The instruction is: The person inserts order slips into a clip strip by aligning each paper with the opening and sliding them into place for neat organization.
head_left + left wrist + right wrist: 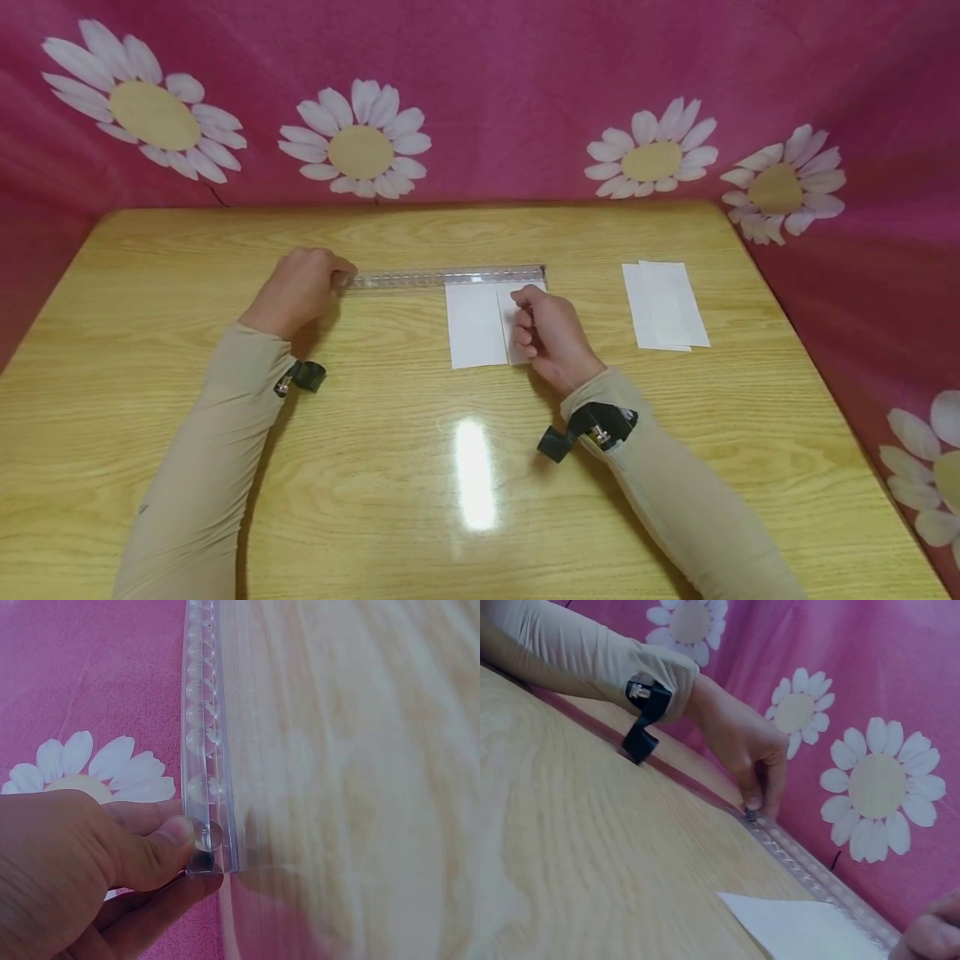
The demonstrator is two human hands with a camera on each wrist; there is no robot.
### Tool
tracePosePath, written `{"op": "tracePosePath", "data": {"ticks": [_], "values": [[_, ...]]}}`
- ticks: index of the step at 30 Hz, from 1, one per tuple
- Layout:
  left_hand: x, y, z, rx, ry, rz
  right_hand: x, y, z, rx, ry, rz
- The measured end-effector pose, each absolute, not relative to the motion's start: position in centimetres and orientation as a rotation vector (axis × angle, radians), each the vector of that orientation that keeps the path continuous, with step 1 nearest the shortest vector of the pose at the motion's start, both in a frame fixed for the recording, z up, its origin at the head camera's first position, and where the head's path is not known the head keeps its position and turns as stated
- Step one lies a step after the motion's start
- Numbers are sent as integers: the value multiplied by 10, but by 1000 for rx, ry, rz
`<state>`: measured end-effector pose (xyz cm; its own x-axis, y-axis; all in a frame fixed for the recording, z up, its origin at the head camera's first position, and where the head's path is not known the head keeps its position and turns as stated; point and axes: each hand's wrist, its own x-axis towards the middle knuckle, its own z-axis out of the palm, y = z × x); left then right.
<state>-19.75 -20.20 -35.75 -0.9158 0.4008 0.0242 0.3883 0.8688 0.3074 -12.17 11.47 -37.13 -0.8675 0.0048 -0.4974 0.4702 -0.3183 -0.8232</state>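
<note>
Lying lengthwise across the desk (375,500), the clear plastic tube (405,279) has its right-hand stretch along the far edges of a pair of white cards (476,325). The left hand (300,283) pinches its left end, thumb on one face and fingers curled against the other, closed down to the tube's own thickness. The right hand (555,333) is over the right-hand card of that pair, near the tube's other end, its fingers bent inward; I cannot tell whether they hold anything or touch the card. A row of clear round shapes shows along the tube in the left wrist view, with a dark patch at the pinched end. I would judge it light, stiff and rather slick, likelier to slide or roll in the grip than to bend, and perhaps prone to crack if squeezed hard. Taking it by both ends, thumb against fingertips, should keep it level; a one-ended hold would let the far end swing or scuff. The cards look thin, flat and easily nudged, so a light fingertip at an edge suits them, as it would the overlapping cards (663,304) farther right.
</note>
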Motion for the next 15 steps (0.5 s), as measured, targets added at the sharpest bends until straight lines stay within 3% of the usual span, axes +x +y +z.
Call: {"op": "tracePosePath", "data": {"ticks": [15], "values": [[-198, -203, -359, 606, 3000, 498, -136, 155, -354, 609, 1663, -2369]]}}
